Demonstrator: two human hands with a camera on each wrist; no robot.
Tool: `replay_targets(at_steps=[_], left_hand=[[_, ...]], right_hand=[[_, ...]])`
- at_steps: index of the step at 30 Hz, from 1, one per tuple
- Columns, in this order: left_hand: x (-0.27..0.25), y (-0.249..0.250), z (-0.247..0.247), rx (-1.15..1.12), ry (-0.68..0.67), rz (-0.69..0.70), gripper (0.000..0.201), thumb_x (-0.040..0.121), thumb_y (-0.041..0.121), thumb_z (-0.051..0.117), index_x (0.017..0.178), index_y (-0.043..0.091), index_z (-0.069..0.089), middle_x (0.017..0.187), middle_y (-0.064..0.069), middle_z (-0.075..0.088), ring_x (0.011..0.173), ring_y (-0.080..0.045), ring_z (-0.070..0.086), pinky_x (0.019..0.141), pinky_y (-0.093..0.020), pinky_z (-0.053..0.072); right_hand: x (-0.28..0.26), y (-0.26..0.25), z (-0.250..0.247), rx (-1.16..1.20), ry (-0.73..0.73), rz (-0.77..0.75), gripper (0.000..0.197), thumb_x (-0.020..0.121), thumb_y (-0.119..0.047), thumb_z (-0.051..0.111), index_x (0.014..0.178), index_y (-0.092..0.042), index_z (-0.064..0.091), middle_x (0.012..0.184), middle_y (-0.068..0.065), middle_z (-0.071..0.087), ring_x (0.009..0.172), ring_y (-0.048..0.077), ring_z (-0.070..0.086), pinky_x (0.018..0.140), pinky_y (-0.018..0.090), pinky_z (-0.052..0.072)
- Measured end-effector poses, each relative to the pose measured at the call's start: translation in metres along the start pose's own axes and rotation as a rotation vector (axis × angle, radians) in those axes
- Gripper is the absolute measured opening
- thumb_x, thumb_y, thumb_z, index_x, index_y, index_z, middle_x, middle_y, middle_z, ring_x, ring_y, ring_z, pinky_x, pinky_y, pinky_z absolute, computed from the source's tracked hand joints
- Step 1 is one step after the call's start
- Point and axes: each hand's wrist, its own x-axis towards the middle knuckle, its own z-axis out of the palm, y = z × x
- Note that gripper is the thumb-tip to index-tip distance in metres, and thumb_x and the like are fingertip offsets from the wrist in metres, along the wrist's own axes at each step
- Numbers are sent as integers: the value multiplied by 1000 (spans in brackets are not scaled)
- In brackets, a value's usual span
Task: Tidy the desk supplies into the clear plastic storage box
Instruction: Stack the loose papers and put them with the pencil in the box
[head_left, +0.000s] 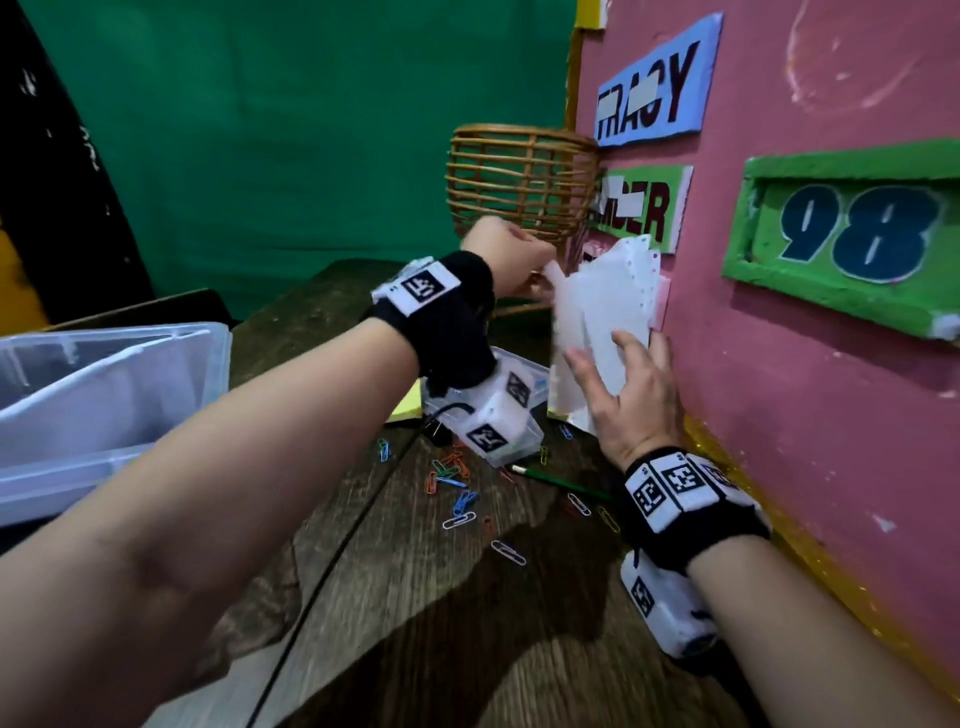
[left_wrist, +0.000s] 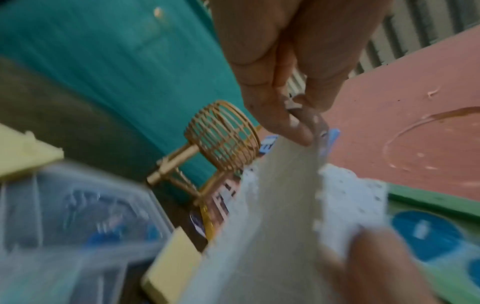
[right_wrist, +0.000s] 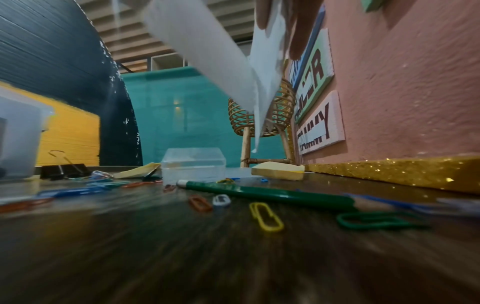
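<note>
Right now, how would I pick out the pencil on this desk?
Start at the pink wall on the right and drop to the wooden desk below it. The green pencil lies there among scattered paper clips, the only long straight stick.

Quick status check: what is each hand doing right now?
Left hand: pinches the top edge of the white punched paper sheets.
Right hand: grips the same sheets lower down, fingers spread over them.
</note>
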Motion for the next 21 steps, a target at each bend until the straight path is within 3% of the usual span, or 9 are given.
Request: replay_targets(at_steps=[1,3,5,7,9,11,15,18,21], left_hand=[[-11,2,9,-118,-72,-29,21,88,0,57,67,5,54,63,-8,62,45,-14,65,59,-28,61],[-28,2,25,-237,-186,-28,17,90,-2,55,74,2,55,72,-12,59,39,-9,61,50,-19,57],[-40,-7,36,-239,-240,13,17,92,-4,51,78,5,54,75,-11,57,43,-9,62,53,-20,56],[-48,-20,41,-137,-200,48,16,92,-3,48,82,9,52,75,-6,58,51,-11,62,58,-24,56],[-56,-38,42,117,-134,117,14,91,0,45,86,11,52,77,-6,63,61,-17,63,65,-31,56],[-62,-61,43,496,-175,217,15,88,2,44,97,7,54,92,-13,68,82,-27,66,77,-35,54],[-76,-101,45,1200,-590,196,36,90,8,48,126,10,48,124,-17,58,115,-33,55,93,-38,45],[-78,-109,41,1285,-730,193,39,91,17,51,130,12,50,128,-13,57,119,-29,54,98,-35,43],[-79,-108,42,1360,-723,202,31,89,19,55,118,7,59,120,-15,62,113,-31,58,93,-34,46]], right_hand=[[-3,-1,-3,-5,-1,5,84,73,-67,45,131,-6,48,138,14,37,127,29,41,104,36,38],[-8,-2,-9,-73,5,17,57,82,-38,57,126,-2,50,135,16,39,124,32,44,101,36,39],[-13,-1,-15,-103,47,34,39,83,-7,53,121,3,51,133,19,41,120,35,46,99,35,38],[-17,0,-21,-81,83,63,45,82,4,46,127,0,48,134,18,42,118,35,47,95,33,37],[-20,-1,-25,-62,115,76,54,82,8,44,134,-7,41,136,14,42,115,34,49,90,33,39],[-23,-2,-26,-42,147,72,63,81,10,43,138,-16,34,135,13,43,109,37,53,81,35,43],[-25,-2,-28,-40,151,89,79,82,9,42,147,-27,15,136,14,45,98,41,58,74,37,46],[-24,-1,-30,-37,142,163,79,85,7,46,148,-25,11,142,10,44,110,37,57,80,36,46],[-22,0,-29,-28,133,186,76,83,6,47,146,-21,15,145,7,41,111,35,57,74,29,39]])
